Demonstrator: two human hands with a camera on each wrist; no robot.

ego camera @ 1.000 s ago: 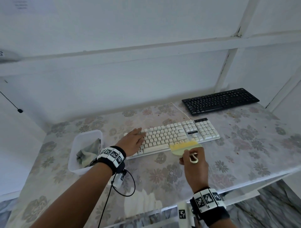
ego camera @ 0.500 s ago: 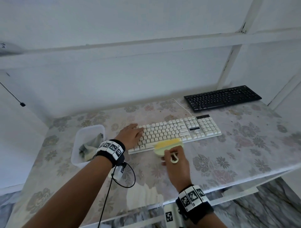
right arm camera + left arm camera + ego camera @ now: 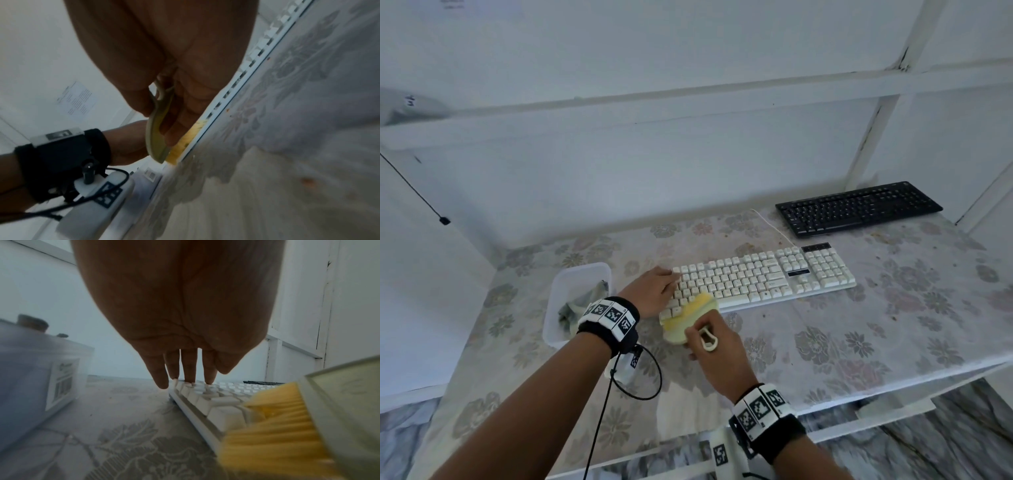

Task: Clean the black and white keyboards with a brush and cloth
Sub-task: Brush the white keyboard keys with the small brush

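A clear tub (image 3: 577,274) holds a crumpled cloth (image 3: 582,303) on the floral surface (image 3: 859,342). Left hand (image 3: 654,291) flat on white keyboard (image 3: 763,277); right hand (image 3: 717,356) grips brush (image 3: 688,317).

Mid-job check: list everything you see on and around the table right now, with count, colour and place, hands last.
white keyboard: 1, white, middle of the table, white cable running back from it
black keyboard: 1, black, far right of the table
brush: 1, pale green body with yellow bristles, at the white keyboard's near left corner
plastic tub: 1, translucent white, left of the white keyboard
cloth: 1, grey-green, crumpled inside the plastic tub
table: 1, floral-patterned cover
left hand: fingers straight, resting on the white keyboard's left end
right hand: grips the brush by its handle
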